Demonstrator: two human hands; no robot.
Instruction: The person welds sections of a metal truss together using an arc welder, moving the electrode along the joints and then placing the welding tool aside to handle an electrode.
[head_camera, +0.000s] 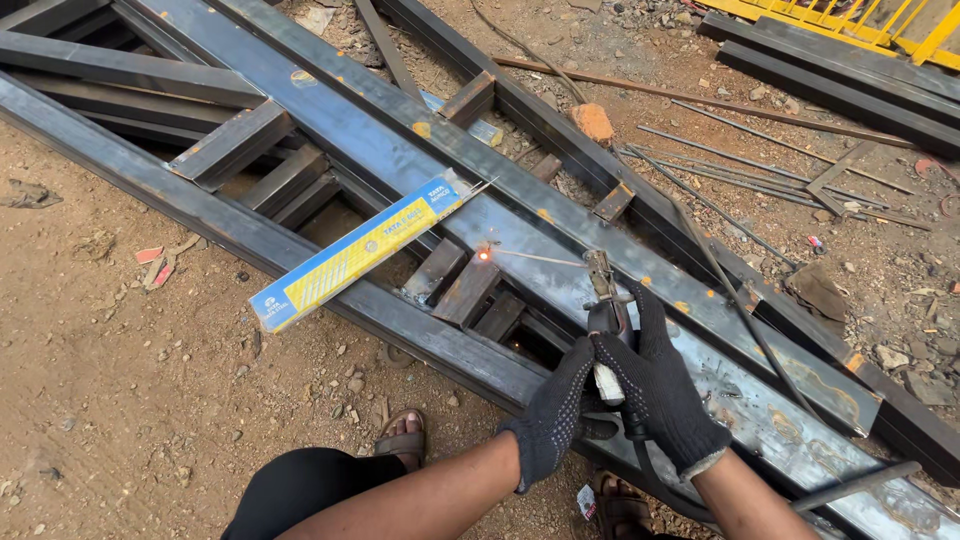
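Note:
Both hands wear dark knitted gloves. My right hand (662, 385) grips the handle of a welding electrode holder (605, 300). My left hand (553, 415) wraps around the same handle from the left, just below. A thin welding rod (535, 257) sticks out from the holder to the left. Its tip glows orange (485, 255) where it touches a short steel cross piece (467, 290) set between long dark steel beams (420, 165).
A long blue and yellow box of welding rods (355, 255) lies across the beams. Thin steel rods (740, 165) and a brick piece (592, 122) lie on the dirt at right. Yellow railing (860, 20) is at top right. My sandalled feet (402, 440) stand on the ground.

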